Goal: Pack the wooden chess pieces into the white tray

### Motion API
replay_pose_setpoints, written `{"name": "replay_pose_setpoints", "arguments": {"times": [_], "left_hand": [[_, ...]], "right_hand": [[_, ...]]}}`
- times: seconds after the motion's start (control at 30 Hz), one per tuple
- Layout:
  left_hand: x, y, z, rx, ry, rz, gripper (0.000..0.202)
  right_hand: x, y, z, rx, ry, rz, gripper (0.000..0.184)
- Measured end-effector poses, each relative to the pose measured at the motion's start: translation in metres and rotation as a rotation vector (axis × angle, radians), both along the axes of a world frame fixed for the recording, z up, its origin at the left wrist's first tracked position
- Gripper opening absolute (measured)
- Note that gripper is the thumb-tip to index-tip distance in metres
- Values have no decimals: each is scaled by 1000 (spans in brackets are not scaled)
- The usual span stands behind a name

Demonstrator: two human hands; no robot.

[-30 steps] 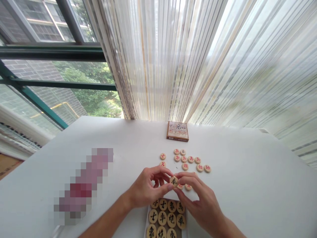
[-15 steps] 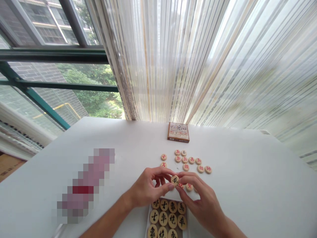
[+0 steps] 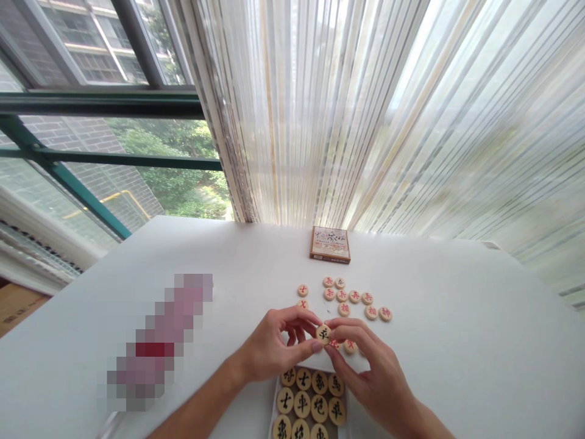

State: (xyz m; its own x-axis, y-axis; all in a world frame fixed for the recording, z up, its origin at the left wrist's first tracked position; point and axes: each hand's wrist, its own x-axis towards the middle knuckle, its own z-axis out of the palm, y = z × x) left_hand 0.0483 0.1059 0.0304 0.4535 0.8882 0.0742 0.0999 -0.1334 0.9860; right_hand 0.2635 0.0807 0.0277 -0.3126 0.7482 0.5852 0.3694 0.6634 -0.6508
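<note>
A round wooden Chinese chess piece (image 3: 323,334) with a black character is held upright between my two hands, its face towards me. The fingertips of my left hand (image 3: 278,341) pinch it from the left. From the right, the thumb and fingers of my right hand (image 3: 372,360) close on it as well. Just below, an open box (image 3: 342,428) holds rows of black-marked pieces, with a bare spot at its lower right. Beyond my hands lie red-marked pieces (image 3: 343,309) and one black-marked piece (image 3: 339,283). My right hand partly hides some red pieces.
At the far side of the white table (image 3: 247,268) lies a flat Chinese chess box (image 3: 329,244). A blurred-out pink object (image 3: 159,341) lies on the left. A striped sheer curtain (image 3: 297,122) and a window stand behind the table edge.
The held piece has turned slightly between my fingers, so its character sits at a different angle. My hands stay in nearly the same place.
</note>
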Motion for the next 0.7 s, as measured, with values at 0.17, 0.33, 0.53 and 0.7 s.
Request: {"name": "replay_pose_setpoints", "arguments": {"times": [0.17, 0.33, 0.53, 0.7], "left_hand": [[-2, 0, 0, 10, 0, -7, 30], [-2, 0, 0, 11, 7, -7, 31], [-1, 0, 1, 27, 12, -4, 29], [-1, 1, 0, 28, 8, -9, 30]], "right_hand": [[0, -1, -3, -10, 11, 9, 21], [0, -1, -5, -4, 19, -6, 23], [-1, -1, 1, -3, -1, -26, 31], [-2, -2, 2, 3, -3, -29, 33]]}}
